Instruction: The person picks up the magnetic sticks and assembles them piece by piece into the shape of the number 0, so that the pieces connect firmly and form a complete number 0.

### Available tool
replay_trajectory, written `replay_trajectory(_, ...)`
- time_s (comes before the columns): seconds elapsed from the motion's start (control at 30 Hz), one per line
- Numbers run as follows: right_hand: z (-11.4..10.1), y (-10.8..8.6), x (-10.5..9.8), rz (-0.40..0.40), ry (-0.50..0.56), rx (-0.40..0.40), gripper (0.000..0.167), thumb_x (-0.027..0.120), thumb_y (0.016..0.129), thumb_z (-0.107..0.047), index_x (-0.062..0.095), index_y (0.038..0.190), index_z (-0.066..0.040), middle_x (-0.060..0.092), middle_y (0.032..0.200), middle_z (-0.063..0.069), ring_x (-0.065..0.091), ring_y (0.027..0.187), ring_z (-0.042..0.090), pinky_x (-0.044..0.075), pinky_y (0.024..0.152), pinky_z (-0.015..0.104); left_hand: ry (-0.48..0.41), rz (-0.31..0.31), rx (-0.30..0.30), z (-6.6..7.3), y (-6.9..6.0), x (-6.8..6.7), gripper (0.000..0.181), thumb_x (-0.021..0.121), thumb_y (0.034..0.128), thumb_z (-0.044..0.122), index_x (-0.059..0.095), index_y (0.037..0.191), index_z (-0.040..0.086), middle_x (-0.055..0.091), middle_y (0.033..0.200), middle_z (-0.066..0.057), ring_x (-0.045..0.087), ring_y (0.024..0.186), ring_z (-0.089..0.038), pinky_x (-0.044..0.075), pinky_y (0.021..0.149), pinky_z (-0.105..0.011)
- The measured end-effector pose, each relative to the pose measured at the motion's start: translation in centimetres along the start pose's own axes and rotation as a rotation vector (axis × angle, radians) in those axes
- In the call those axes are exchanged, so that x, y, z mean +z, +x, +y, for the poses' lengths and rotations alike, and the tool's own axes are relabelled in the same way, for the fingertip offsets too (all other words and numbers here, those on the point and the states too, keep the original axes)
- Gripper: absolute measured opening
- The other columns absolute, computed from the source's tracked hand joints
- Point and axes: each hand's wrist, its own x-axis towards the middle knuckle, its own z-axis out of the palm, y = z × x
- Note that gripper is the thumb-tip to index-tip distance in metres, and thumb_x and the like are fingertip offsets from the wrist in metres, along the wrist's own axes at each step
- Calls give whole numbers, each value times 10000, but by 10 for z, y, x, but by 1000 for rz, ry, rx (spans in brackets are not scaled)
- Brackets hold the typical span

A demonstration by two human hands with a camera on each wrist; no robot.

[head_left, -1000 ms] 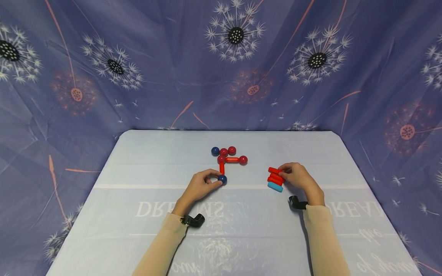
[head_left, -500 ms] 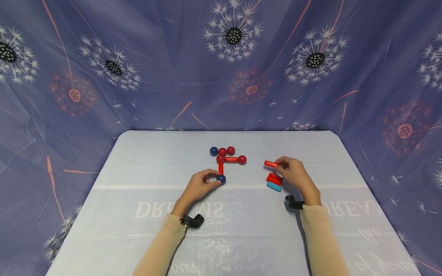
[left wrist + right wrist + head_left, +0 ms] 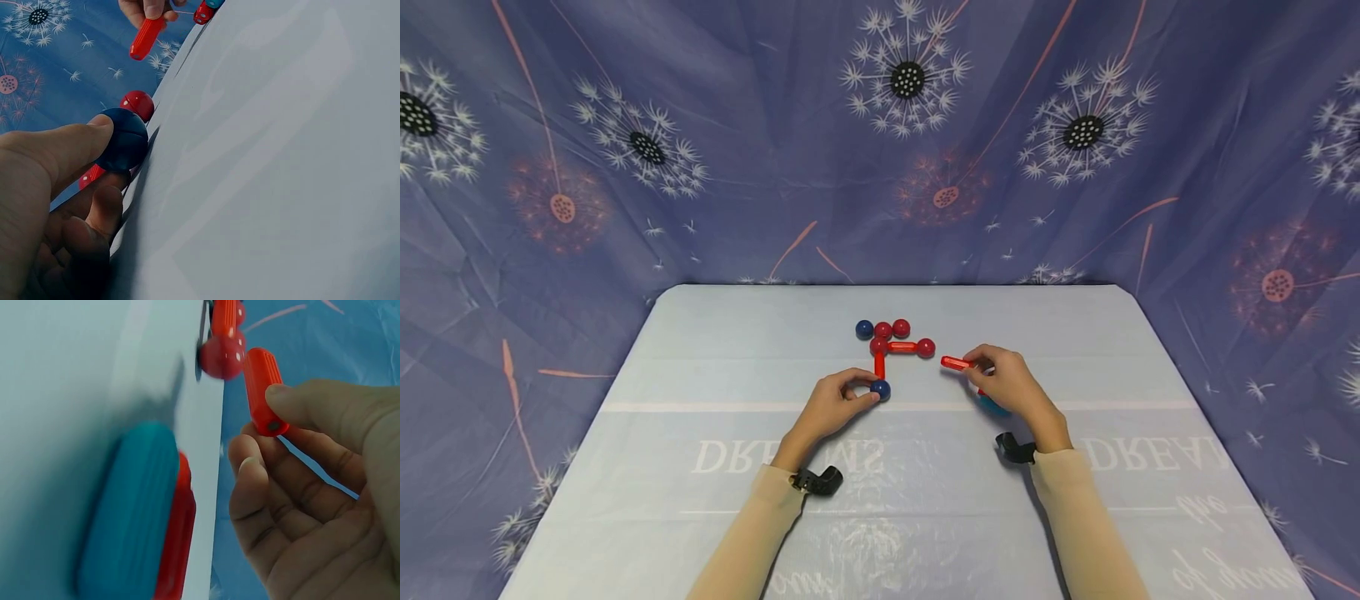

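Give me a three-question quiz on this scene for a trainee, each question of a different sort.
1. What colour is the ball that the left hand pinches?
2. True or false: the right hand holds the light blue rod.
3. How many balls show in the head view? A: four. B: six. C: nine.

Key:
1. Dark blue.
2. False; it holds a red rod, while the light blue rod lies on the table.
3. B: four red, two dark blue.
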Motion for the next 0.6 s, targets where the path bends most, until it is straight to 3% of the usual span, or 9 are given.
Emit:
replay_trajectory(0.2,-8,1,11,-14,3,-59,185,729,947,-131,736,1124,-76,736,1026,69,678,903,192,578,827,419,1,-1,4,0,0,0,289,804,906,254,750,1181,185,589,708,36,489,593,-85,386,561,-231)
replay_trajectory(0.37,-15,2,23,-26,-4,-76,176,743,933,-111,738,1105,-75,727,980,44,655,857,161,580,808,384,8,-3,-2,-1,0,0,287,802,909,257,749,1184,192,611,733,37,501,600,-81,394,570,-229)
replay_trajectory(0.6,-27,2,41,-105,-7,-114,170,746,935,-117,740,1102,-83,697,933,0,614,841,135,564,810,340,16,-5,-10,0,0,0,292,801,909,259,748,1188,190,619,729,31,506,599,-79,400,575,-232)
